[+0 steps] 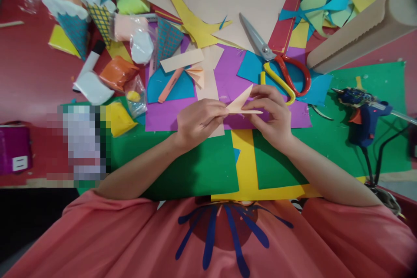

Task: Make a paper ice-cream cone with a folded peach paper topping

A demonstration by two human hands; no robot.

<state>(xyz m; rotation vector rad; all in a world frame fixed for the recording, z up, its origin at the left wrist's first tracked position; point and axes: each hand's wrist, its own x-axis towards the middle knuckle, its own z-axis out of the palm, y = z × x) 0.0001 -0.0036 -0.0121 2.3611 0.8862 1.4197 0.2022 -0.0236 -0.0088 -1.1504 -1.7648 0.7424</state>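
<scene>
Between my two hands is a small piece of peach paper [240, 100], folded so that one flap stands up at a slant and another lies level. My left hand [202, 120] pinches its left end with the fingers closed. On the other side, my right hand [270, 113] grips the paper's right part between thumb and fingers. Beyond the hands, a fanned peach paper piece [196, 76] rests by a peach strip with printing [171, 85] on blue paper. Scissors [269, 54] with one red and one yellow handle lie with blades partly over peach sheets.
A blue glue gun [369, 117] with its cord lies at right on green sheets [293, 160]. A rolled peach sheet [361, 26] is behind it. Paper cones [73, 30], bagged clay packs [119, 73] and a marker [89, 63] crowd the left. Paper scraps [321, 0] pile up at far right.
</scene>
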